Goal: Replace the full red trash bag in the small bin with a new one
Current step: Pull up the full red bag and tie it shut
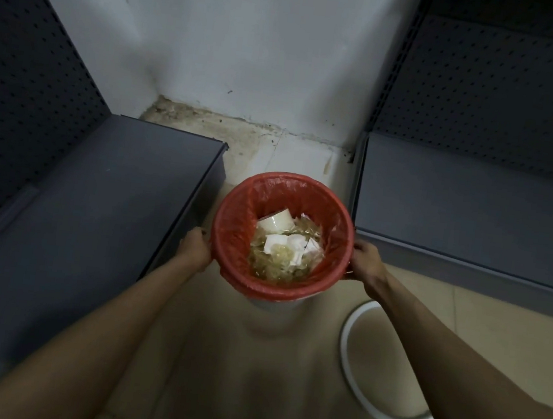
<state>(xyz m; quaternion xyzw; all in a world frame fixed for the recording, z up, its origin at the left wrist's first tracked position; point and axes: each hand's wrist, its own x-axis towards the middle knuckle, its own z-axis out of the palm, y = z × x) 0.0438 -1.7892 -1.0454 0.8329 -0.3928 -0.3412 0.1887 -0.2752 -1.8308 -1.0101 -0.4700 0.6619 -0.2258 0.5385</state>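
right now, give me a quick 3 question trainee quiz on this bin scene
1. True or false: the red bag is folded over the bin's rim.
2. Where do the left hand and right hand sit? A) opposite sides of the rim B) inside the bag C) on the shelf
3. What lies on the floor right of the bin?

Key: 1 true. 2 A. 3 a white ring.

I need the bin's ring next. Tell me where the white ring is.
In the head view, the white ring lies flat on the tiled floor at lower right, beside the bin, partly hidden under the right forearm.
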